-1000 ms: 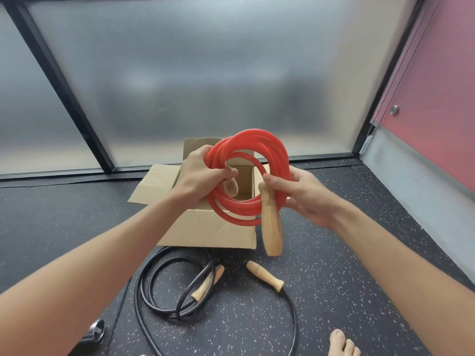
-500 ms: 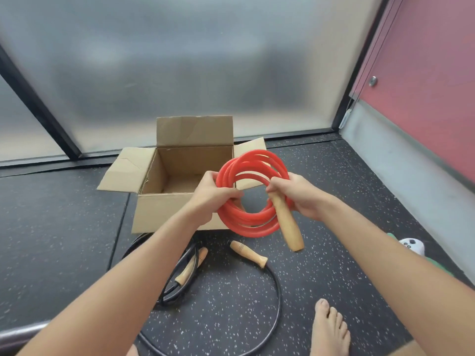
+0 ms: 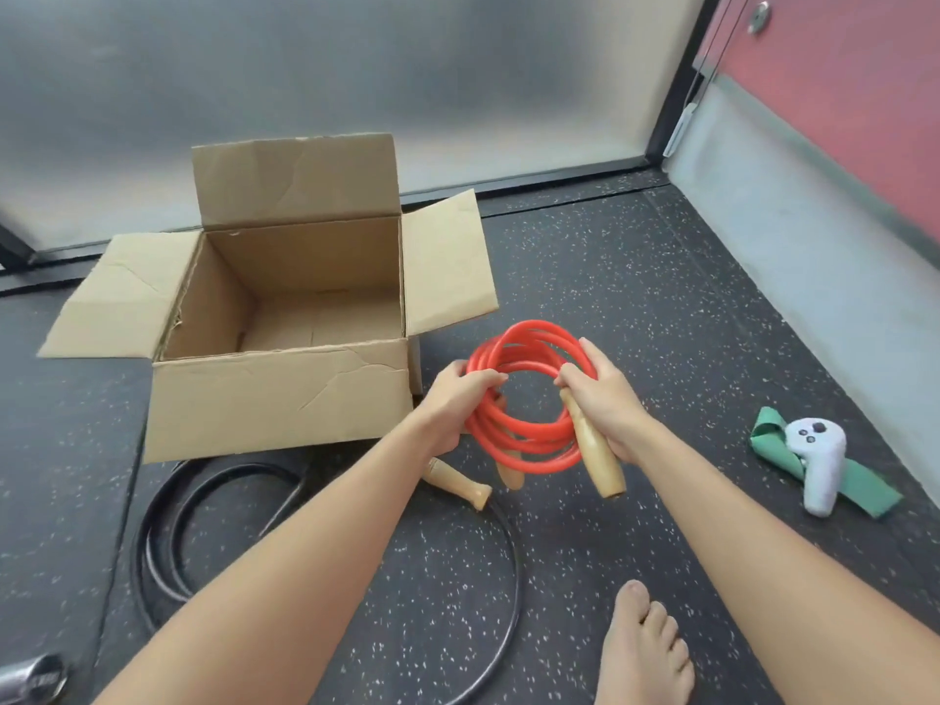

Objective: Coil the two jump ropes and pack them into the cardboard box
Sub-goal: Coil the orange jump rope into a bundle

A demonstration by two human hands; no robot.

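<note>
Red rope coil [image 3: 524, 457] now centre frame, right of cardboard box [image 3: 280, 394], lowered from in front of it. Left hand [image 3: 452, 399] grips its left side, right hand [image 3: 603, 399] grips coil plus handle [image 3: 597, 460]. Coiled, not packed; black rope [image 3: 517, 587] loose on floor [image 3: 610, 277].

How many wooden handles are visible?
3 handles: one in the right hand, one below the left hand, one on the floor. A fourth may be hidden.

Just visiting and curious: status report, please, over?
Left hand and right hand both grip the coiled red rope. Cardboard box open, nothing visible inside. Black rope loose on floor. Nothing blocks the box.
</note>
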